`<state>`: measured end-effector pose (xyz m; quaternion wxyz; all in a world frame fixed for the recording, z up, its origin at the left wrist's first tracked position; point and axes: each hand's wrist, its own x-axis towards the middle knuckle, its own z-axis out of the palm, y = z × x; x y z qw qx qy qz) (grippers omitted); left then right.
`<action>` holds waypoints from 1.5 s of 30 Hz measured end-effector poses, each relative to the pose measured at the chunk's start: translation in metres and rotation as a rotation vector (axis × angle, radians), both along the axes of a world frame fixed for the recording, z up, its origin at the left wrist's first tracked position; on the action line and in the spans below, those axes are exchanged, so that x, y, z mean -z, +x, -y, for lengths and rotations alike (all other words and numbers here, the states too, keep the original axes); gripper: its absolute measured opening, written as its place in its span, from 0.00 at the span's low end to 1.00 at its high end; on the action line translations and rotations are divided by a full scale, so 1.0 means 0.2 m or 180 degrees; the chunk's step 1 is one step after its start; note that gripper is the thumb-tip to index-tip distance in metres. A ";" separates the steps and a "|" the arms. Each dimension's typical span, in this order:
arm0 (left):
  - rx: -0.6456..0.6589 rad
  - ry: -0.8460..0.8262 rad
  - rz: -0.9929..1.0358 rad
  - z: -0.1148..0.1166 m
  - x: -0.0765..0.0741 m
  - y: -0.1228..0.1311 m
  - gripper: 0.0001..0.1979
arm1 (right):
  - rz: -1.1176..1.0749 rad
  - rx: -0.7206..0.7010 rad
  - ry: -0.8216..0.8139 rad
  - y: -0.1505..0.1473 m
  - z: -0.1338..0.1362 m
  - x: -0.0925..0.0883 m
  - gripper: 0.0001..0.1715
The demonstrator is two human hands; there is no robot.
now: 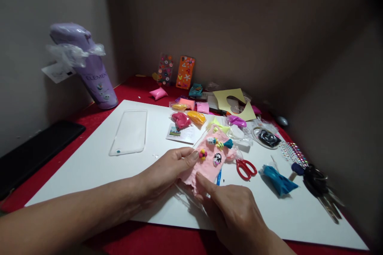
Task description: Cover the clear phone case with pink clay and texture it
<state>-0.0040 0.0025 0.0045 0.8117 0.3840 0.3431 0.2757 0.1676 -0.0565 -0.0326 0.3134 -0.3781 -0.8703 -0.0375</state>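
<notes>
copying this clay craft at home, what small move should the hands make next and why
Probably press the ragged near edge of the pink clay sheet flat with the right hand's forefinger. That edge looks uneven and slightly lifted, the fingertip rests on it, and the left hand grips the sheet's left side, steadying it.

Purple tumbler [95,75], upper left of frame: white letters "ELEMEN" legible on its side, the rest of the word curves out of sight. White tag [56,72] hanging off the tumbler: print too small to read. Small card [183,133] on the white board [89,159], centre: a picture plus lines of print, illegible. Pink clay sheet [209,159] between left hand [167,171] and right hand [233,211]: stuck-on figures only, no letters.
</notes>
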 end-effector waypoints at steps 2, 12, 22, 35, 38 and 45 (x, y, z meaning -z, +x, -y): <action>-0.0009 -0.0001 0.0015 0.00 0.00 0.00 0.17 | -0.0007 -0.0006 0.0012 0.00 0.00 0.00 0.20; -0.0008 -0.0007 -0.0037 0.00 0.00 0.00 0.16 | 0.0014 0.0010 -0.0009 0.00 0.00 0.00 0.20; 0.0040 -0.0068 -0.0011 0.00 -0.02 0.00 0.20 | -0.0005 0.0027 0.0036 0.00 0.00 0.00 0.17; -0.0004 -0.0109 0.0037 0.00 -0.01 -0.01 0.20 | -0.0030 0.0019 0.0019 0.00 -0.01 -0.01 0.19; 0.0001 -0.0132 0.0034 0.00 -0.01 0.00 0.20 | -0.0036 0.0006 0.0012 0.00 -0.01 0.00 0.19; 0.0036 -0.0101 -0.0028 0.00 -0.01 0.00 0.21 | -0.0057 0.0006 0.0022 0.00 -0.01 0.00 0.20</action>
